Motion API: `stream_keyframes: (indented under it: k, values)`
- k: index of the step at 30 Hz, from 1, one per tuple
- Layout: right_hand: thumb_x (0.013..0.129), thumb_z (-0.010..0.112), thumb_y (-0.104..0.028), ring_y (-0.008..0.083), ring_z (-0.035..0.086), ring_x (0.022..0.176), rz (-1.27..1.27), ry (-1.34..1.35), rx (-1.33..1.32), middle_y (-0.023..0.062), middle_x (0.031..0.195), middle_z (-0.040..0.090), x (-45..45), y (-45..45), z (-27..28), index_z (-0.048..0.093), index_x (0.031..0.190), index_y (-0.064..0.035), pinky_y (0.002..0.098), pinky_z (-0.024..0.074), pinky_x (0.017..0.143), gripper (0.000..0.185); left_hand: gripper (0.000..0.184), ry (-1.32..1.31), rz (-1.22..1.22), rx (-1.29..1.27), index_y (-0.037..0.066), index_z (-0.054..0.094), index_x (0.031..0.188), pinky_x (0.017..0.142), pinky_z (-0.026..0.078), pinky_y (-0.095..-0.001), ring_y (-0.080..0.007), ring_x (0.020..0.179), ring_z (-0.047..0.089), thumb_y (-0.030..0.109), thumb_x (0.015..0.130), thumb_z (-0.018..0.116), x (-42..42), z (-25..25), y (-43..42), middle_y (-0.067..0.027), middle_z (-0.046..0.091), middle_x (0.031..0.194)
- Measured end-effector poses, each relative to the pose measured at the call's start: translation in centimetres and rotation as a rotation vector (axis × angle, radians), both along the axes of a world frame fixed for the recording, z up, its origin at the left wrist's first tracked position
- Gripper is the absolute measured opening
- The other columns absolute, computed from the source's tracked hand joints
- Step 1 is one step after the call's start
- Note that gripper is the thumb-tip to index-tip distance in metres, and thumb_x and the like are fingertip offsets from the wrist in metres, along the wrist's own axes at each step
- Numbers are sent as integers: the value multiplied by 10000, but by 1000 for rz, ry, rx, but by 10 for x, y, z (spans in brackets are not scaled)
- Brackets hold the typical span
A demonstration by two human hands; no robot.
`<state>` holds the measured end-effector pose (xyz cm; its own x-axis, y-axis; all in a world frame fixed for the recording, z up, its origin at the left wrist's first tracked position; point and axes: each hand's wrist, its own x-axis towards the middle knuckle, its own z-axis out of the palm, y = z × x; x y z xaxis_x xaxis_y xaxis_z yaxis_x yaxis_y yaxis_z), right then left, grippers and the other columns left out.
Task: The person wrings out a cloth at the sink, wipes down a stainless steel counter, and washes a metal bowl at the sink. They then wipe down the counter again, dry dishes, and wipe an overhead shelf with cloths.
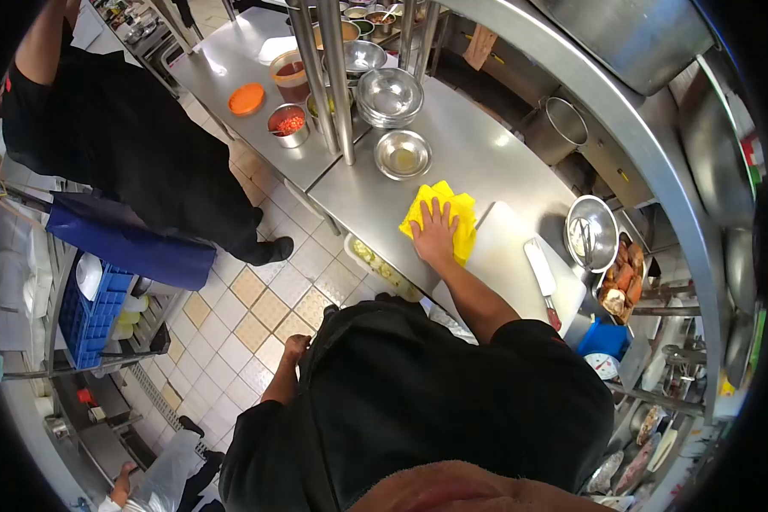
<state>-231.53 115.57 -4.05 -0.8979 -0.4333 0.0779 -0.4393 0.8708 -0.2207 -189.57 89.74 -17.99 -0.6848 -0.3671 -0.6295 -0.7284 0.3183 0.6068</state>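
Observation:
My right hand (435,232) lies flat with fingers spread on a bunched yellow cloth (463,210) on the steel worktop. Touching the cloth's right side is a white cutting board (508,247). On that board rests a knife (539,266) with a broad pale blade and a reddish handle. A small steel bowl (403,154) with a little yellowish content sits just beyond the cloth. My left hand (297,346) hangs low beside my body, away from the worktop, its fingers curled; nothing shows in them.
Steel posts (337,94) rise from the worktop beside stacked bowls (390,96). A bowl with a whisk (590,232) stands right of the board. Below the worktop edge is a tub of chopped pieces (380,266). Another person in black (119,145) stands at left, near a blue crate (94,316).

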Motion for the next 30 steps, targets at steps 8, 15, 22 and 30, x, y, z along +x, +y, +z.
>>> stream_keyframes:
  k: [8,15,22,30]
  values:
    - [926,416,-451,379,118,1405,2,-1,-31,114,1516,221,-4,4,-11,337,1430,-152,610,65,1098,592,349,57,-73,85,51,705,872,635,519,-343,-246,721,669,357,848,540,47,-100,-14,-131,688,799]
    - [908,459,-301,381,156,1393,42,-17,-142,114,1492,270,-6,12,-20,409,1383,-137,605,79,1098,505,214,-100,36,11,19,651,791,661,511,-356,-242,736,653,219,814,579,-9,-27,2,-136,656,761]
    - [815,517,-167,386,198,1378,67,6,-213,127,1458,325,-8,15,-21,475,1326,-114,605,111,1094,515,175,-14,151,121,4,555,711,467,455,-321,-191,552,599,158,794,559,-48,71,39,-97,551,650]
    - [792,542,-112,367,189,1388,87,-42,-233,110,1470,319,-2,23,-18,477,1326,-107,594,94,1103,538,323,-122,68,-46,-8,701,854,526,492,-333,-217,599,625,289,751,628,-5,52,65,-128,662,710]
